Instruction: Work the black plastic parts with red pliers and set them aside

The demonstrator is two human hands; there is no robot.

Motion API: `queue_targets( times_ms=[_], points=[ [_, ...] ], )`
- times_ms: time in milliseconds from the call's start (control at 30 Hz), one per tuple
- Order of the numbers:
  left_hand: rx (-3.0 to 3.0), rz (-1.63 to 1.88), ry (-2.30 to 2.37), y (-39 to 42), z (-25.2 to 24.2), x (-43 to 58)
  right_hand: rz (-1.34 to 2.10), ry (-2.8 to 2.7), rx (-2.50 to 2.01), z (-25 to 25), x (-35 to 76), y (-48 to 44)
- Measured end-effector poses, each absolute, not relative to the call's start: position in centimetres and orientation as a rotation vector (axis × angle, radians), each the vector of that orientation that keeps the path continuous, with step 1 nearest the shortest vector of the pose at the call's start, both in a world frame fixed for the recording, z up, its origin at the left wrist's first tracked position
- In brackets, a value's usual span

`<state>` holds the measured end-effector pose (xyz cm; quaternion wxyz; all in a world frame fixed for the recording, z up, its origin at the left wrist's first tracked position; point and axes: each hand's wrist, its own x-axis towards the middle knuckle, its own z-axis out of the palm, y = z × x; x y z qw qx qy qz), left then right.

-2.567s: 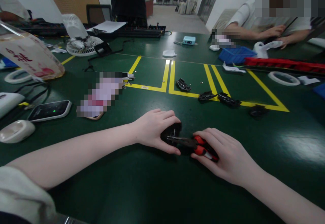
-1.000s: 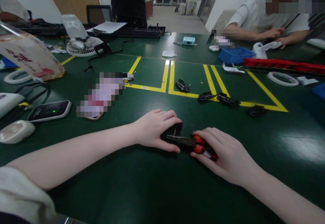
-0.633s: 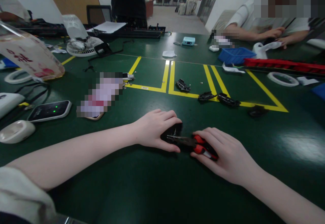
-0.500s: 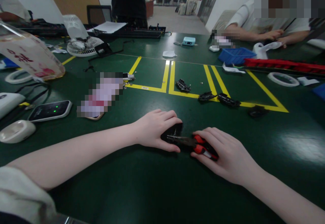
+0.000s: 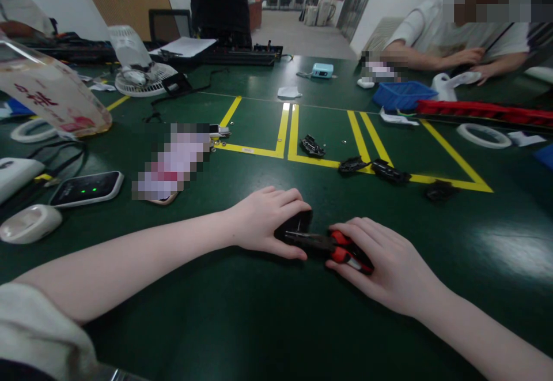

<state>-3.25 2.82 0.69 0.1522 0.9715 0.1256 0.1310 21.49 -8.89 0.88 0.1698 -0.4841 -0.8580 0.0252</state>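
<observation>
In the head view my right hand (image 5: 384, 260) is closed round the red and black handles of a pair of pliers (image 5: 343, 248). The pliers' dark jaws point left, toward a black part (image 5: 298, 222) that my left hand (image 5: 265, 219) grips between thumb and fingers near the middle of the table. The jaw tips lie at this black part; whether they clamp it I cannot tell. Much of the part is hidden by my left hand. Beyond my hands lie several black plastic pieces, among them one piece (image 5: 311, 146) inside a yellow-taped area and another (image 5: 390, 171) across the tape.
Left of me are a phone (image 5: 173, 165), a device with green lights (image 5: 88, 188), a white fan (image 5: 147, 78) and a large bottle (image 5: 56, 93). Toward the right stand a blue basket (image 5: 404, 95), a tape roll (image 5: 484, 135) and a long red strip (image 5: 484, 110). Other people are across the table.
The pliers' jaws, slightly apart before, now look closer together. Both hands stay in nearly the same place.
</observation>
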Motion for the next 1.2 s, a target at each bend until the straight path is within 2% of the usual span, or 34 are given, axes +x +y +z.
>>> queue_targets(
  times_ms=[300,1200],
  points=[
    [2.796,0.41,0.353,2.91,0.5,-3.23,-0.09,-2.458,-1.331,0.9,21.34,-9.22],
    [2.812,0.421,0.282,2.56,0.77,-3.4,-0.053,-2.435,-1.315,0.97,21.34,-9.08]
  ],
)
